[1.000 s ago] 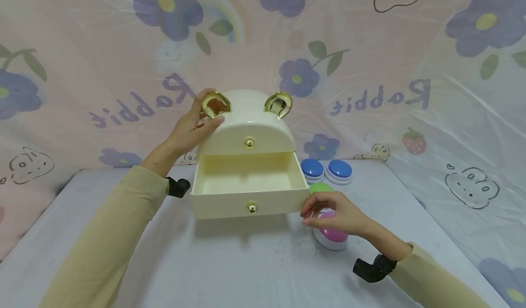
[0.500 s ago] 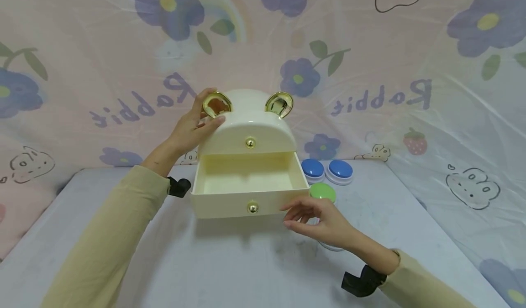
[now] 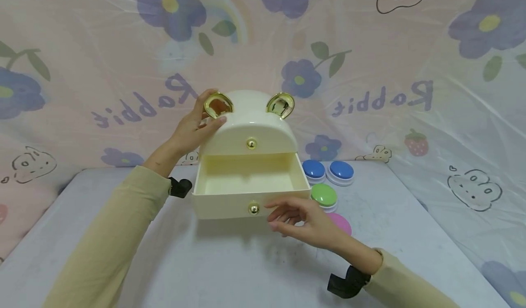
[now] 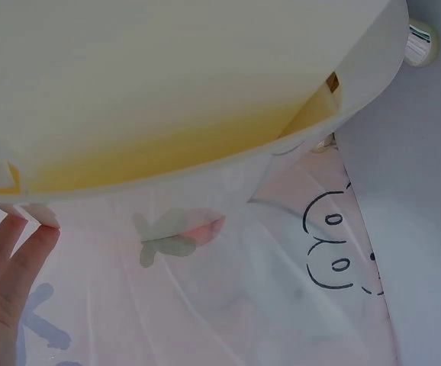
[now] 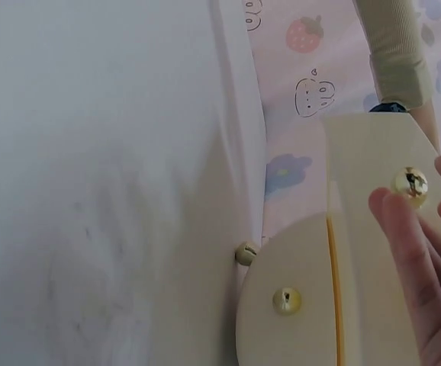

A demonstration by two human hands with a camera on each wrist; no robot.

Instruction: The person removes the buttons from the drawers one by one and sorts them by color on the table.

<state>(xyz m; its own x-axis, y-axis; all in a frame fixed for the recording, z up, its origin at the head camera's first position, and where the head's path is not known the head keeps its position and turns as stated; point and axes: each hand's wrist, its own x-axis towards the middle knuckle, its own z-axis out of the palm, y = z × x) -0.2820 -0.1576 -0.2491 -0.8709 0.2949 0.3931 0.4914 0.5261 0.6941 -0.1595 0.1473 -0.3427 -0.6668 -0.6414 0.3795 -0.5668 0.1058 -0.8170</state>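
Observation:
A cream storage box (image 3: 267, 132) with two gold-rimmed ears stands mid-table. Its lower drawer (image 3: 226, 207) is pulled out, with nothing visible inside; the rounded upper one is closed. My left hand (image 3: 191, 130) holds the box at its left ear, thumb in front and fingers behind. In the left wrist view, those fingertips (image 4: 41, 236) lie at the box's edge. Just right of the lower drawer's gold knob (image 3: 254, 208), my right hand (image 3: 306, 221) hovers with loosely bent fingers. The right wrist view shows a gap between its fingertips and the knob (image 5: 411, 185).
Two blue push buttons (image 3: 340, 169) on white bases sit right of the box. Nearer are a green button (image 3: 323, 194) and a pink one (image 3: 341, 223), partly behind my right hand. A patterned cloth (image 3: 370, 61) hangs behind the white table (image 3: 197, 271).
My right hand has moved left along the drawer front, from its right corner toward the knob, uncovering the green button. The left hand and the box stay where they were.

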